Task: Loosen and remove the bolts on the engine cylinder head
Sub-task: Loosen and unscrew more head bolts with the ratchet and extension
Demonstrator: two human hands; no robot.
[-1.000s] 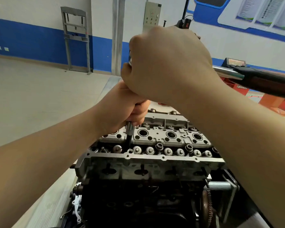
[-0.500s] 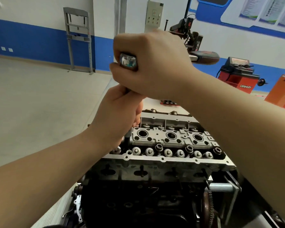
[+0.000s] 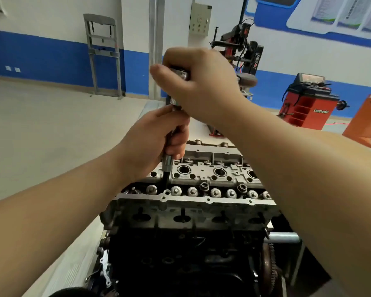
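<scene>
Cylinder head (image 3: 193, 213) at 6 o'clock, bolts (image 3: 204, 186) partly backed out, none seen removed; left hand (image 3: 152, 142) gripping the socket extension (image 3: 166, 168) at 9 o'clock corner, right hand (image 3: 201, 82) clenched round the ratchet head (image 3: 181, 74) above, loosening apparently underway.

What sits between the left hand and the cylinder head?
In the head view, only the silver socket and its dark bit bridge the left hand and cylinder head.
</scene>
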